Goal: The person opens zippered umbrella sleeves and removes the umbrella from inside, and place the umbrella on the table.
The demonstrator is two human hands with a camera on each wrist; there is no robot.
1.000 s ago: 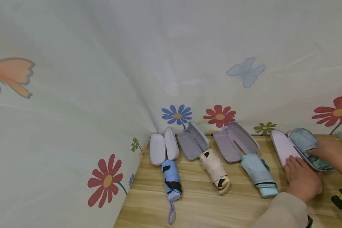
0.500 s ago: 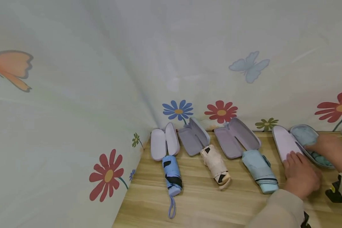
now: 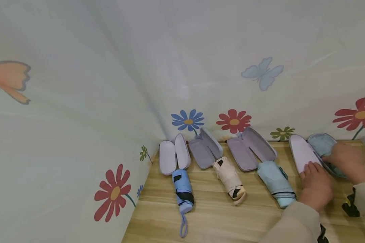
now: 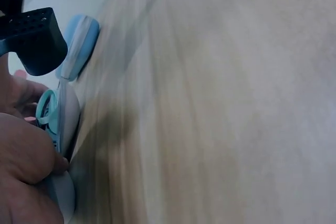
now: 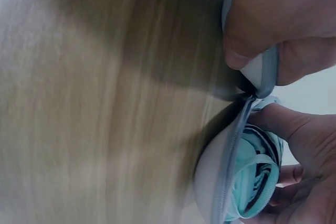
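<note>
At the right in the head view lies an open zip case, its pale lid half [image 3: 302, 152] to the left. My left hand [image 3: 315, 184] grips the near end of this half, fingers inside and thumb at the near edge. In the other half sits a teal folding umbrella [image 3: 322, 143], partly covered by my right hand [image 3: 349, 162]. The right wrist view has my right hand [image 5: 310, 166] holding the umbrella [image 5: 257, 171], thumb on one side and fingers on the other. A pale green strap [image 5: 275, 182] loops at its near end.
Three open cases stand along the wall: white [image 3: 168, 157], grey [image 3: 202, 155] and mauve [image 3: 241, 155]. Before them lie blue [image 3: 182, 185], beige [image 3: 229, 179] and light teal [image 3: 275, 182] folded umbrellas. A light blue case [image 4: 84, 45] shows in the left wrist view.
Both hands stay at the same case. My right hand has shifted slightly left over the umbrella, and my left hand has moved a little left. The head view has shifted slightly.
</note>
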